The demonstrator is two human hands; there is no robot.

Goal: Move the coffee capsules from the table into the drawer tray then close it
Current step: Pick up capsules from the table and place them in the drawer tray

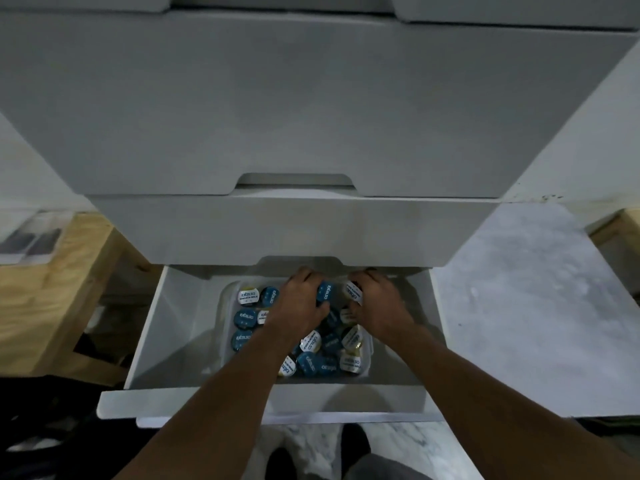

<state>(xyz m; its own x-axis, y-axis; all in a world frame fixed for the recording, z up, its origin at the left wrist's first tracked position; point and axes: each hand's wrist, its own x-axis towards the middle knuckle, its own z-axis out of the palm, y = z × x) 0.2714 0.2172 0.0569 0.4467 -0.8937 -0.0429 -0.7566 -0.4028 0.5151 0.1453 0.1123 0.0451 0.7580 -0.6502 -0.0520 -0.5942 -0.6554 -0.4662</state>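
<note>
The round coffee capsules [242,318] with blue and white foil lids sit in the clear plastic tray [224,337] inside the open white drawer [162,327]; they look light, hard and slippery, so pinching the sides seems best; the left hand [298,301] pinches a blue-lid capsule [325,293]; the right hand [379,303] pinches a white-lid capsule [354,292]; the white drawer above [277,230] hangs close over the hands; a wooden bench [52,292] stands left.

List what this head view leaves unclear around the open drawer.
1. Head view: some capsules lie under the left hand and right hand, so they cannot be counted.
2. The tray has its back edge hidden by the upper drawer.
3. The table: outside the frame.
4. Small print on the capsules: blurred.
</note>
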